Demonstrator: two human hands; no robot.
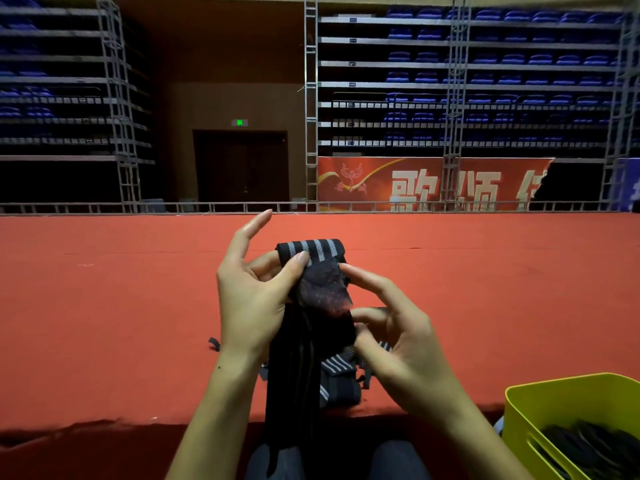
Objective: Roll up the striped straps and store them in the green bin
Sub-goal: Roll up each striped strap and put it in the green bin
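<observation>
Black striped strap [313, 268] pinched between left hand [254, 296] and right hand [398, 341].

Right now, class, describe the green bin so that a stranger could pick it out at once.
Start from the red carpet that fills the lower half of the view and follow its near edge to the bottom right corner. There stands the green bin, dark rolled straps inside; it is the only yellow-green, hard-walled thing there.

Probably an indoor sports arena: tiered blue seats [485, 60], red floor covering [104, 306], red banner [415, 183].
</observation>
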